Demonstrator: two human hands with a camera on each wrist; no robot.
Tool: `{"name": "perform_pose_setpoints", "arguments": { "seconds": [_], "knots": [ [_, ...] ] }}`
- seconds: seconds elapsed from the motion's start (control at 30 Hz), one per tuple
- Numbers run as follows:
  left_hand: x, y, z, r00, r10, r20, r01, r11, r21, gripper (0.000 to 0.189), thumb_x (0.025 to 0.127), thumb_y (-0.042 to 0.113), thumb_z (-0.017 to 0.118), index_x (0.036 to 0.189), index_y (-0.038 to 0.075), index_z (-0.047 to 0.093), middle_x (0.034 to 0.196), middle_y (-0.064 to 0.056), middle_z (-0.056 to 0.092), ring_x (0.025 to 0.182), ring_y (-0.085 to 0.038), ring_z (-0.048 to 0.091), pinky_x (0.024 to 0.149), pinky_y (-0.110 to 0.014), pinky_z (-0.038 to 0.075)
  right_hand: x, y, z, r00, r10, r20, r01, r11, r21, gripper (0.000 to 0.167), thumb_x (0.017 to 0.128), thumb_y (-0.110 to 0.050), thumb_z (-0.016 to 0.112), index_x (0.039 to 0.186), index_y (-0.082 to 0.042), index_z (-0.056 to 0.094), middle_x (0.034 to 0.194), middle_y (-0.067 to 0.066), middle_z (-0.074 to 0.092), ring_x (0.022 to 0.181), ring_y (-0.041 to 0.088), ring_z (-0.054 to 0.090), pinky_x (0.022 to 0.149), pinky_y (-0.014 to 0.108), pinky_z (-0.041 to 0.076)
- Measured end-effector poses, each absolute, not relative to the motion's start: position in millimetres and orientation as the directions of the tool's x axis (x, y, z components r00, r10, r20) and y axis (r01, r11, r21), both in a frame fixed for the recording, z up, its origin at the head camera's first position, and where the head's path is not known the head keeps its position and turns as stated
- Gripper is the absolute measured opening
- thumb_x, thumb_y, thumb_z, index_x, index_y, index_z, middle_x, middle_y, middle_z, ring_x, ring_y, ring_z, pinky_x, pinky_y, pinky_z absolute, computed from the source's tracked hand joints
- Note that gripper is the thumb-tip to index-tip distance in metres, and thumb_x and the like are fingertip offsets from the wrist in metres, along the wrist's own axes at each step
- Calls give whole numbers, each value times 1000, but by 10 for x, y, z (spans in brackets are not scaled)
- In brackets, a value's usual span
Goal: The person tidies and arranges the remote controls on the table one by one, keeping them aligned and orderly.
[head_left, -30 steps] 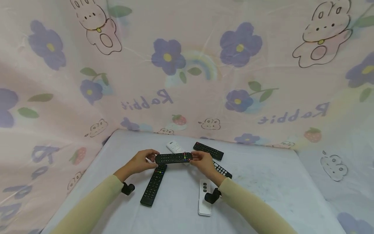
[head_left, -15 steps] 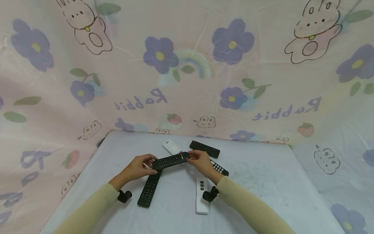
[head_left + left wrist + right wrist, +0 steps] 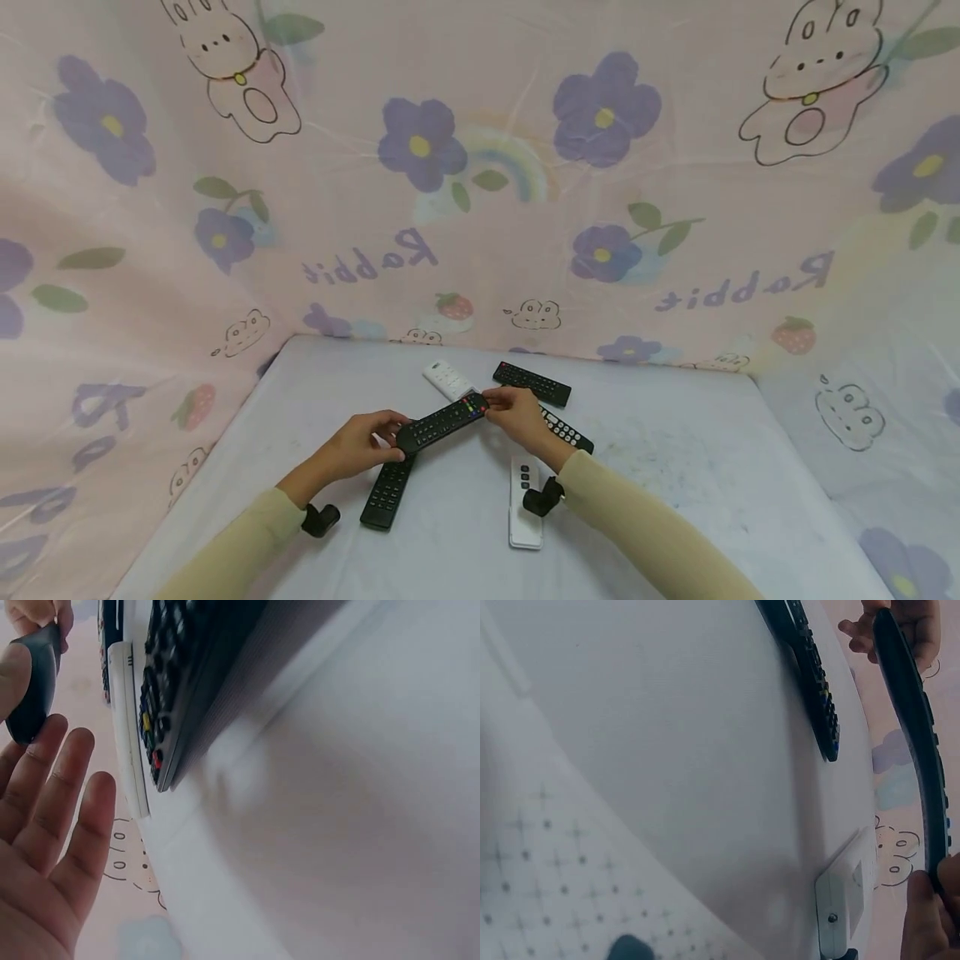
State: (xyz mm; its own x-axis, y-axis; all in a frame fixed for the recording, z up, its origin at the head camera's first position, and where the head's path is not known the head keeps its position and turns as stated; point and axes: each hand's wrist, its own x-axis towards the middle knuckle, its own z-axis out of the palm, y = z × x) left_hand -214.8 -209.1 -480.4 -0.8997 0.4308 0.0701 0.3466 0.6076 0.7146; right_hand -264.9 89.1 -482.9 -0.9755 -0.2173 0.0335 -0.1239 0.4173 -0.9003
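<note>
A black remote control (image 3: pixel 444 423) with coloured buttons near its right end is held above the table between both hands. My left hand (image 3: pixel 357 448) pinches its lower left end between thumb and fingertips. At the upper right end, the thumb and fingers of my right hand (image 3: pixel 521 418) pinch it. It slants up to the right, buttons facing up. Beneath its left end lies another black remote (image 3: pixel 387 493), partly covered. In the right wrist view the held remote (image 3: pixel 909 724) appears edge-on, clear of the table.
A white remote (image 3: pixel 447 379) lies behind the held one, and a black remote (image 3: pixel 532 383) at the back right. A black remote with white buttons (image 3: pixel 567 430) is partly hidden by the right hand. Another white remote (image 3: pixel 525 521) lies near the right wrist on the white-covered table (image 3: pixel 675 483).
The held remote has turned from nearly level to slanting, its left end lower toward the person. My left hand has come down with it; the right hand has hardly moved.
</note>
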Motion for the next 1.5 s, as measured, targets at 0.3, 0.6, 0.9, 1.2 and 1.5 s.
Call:
{"name": "perform_pose_setpoints", "arguments": {
  "seconds": [0.3,0.6,0.9,1.2,1.5],
  "knots": [
    [-1981,-2048,-4828,-921,386,44,316,677,665,51,76,30,81,122,17,63,98,7,66,87,-11,60,67,-21,49,-2670,812,-4820,-964,-262,39,-169,495,-852,33,80,-1,68,112,-6,71,100,9,70,85,14,63,72,26,54],
    [-1859,-2012,-4853,-937,350,7,272,715,644,58,69,33,86,121,19,64,92,11,64,86,-10,60,66,-21,47,-2697,705,-4849,-918,-387,85,-286,499,-818,34,81,0,66,114,-1,68,108,14,71,92,21,65,76,27,55],
    [-1685,-1921,-4821,-937,350,11,298,781,549,58,66,42,86,115,20,65,83,16,59,73,-3,55,62,-20,45,-2676,646,-4864,-862,-503,53,-317,456,-832,39,78,2,66,118,3,65,112,19,68,98,28,68,77,26,56],
    [-1530,-1840,-4839,-939,338,59,333,860,387,63,60,57,83,108,20,67,84,17,63,75,2,54,64,-22,47,-2701,591,-4866,-813,-582,-1,-342,480,-808,37,80,2,68,117,-1,66,109,15,67,96,23,67,70,24,55],
    [-1460,-1800,-4869,-929,363,75,370,898,239,69,57,62,81,107,16,68,97,6,68,84,-7,59,68,-29,51,-2691,430,-4935,-794,-608,-15,-374,508,-776,36,80,4,67,116,0,66,112,14,66,96,22,67,78,26,55]
  ]
}}
